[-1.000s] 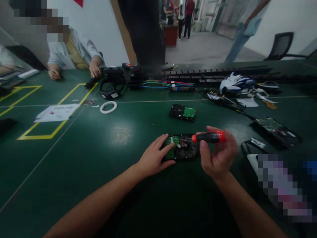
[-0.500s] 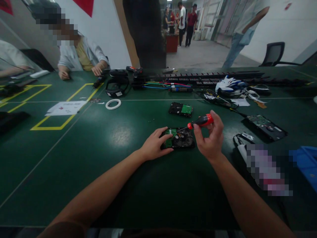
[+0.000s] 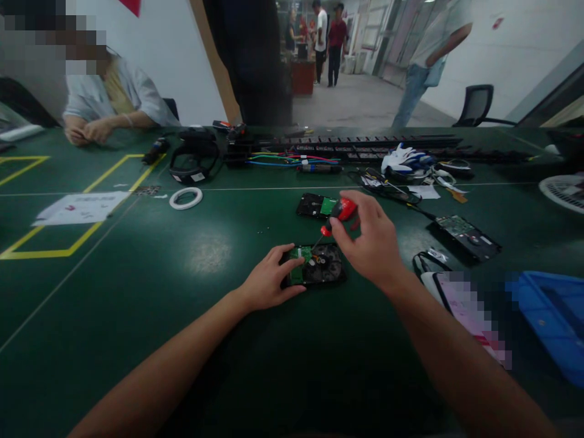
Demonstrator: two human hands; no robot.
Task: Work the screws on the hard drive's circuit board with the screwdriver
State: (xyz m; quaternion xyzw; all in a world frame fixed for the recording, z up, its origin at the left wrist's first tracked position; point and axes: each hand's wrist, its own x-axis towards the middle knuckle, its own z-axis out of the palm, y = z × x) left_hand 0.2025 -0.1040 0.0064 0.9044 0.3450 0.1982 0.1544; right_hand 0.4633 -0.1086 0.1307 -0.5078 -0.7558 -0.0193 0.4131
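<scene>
A hard drive (image 3: 331, 274) lies on the green table with its green circuit board facing up. My left hand (image 3: 267, 280) grips its left end, fingers over the board and thumb along the near edge. In my right hand (image 3: 369, 243) is a red and black screwdriver (image 3: 337, 214), held by the handle and slanting down to the left. Its tip is at the inner edge of the circuit board; whether it sits in a screw is too small to tell. Just behind lies a second hard drive (image 3: 311, 205), partly covered by the screwdriver and my right hand.
Another hard drive (image 3: 469, 238) lies to the right, beyond a phone (image 3: 465, 304) and a blue bin (image 3: 547, 316). A white tape roll (image 3: 186, 198) is at the left. Gloves (image 3: 406, 161), cables and black rails line the back. A person (image 3: 114, 91) sits across the table.
The screwdriver has moved left over the drive, its tip now nearer the circuit board and its shaft steeper. My left hand keeps its grip. The view has turned slightly right.
</scene>
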